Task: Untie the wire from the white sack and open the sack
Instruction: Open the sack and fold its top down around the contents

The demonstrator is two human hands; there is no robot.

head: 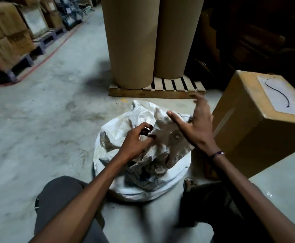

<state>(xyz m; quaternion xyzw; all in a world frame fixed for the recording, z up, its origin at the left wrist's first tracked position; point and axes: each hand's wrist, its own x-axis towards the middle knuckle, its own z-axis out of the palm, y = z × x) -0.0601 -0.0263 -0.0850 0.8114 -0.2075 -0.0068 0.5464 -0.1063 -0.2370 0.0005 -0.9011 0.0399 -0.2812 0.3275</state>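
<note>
Grey concrete floor [59, 106] is seen beneath a white sack [143, 172], which lies between the person's knees. Crumpled sack fabric at the neck is pinched by the fingers [147, 137] of the left hand [134, 142]. The right hand [195, 125] is held above the sack, fingers spread and blurred. A cardboard box [259, 123] stands just beside the sack; paper rolls [131, 41] are set on a pallet [157, 90] behind.

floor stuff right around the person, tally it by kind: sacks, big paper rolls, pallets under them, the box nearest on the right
white sack: 1
tall brown paper rolls: 2
wooden pallet under the rolls: 1
cardboard box nearest on the right: 1
total: 5
The stacked boxes far left are left out.
</note>
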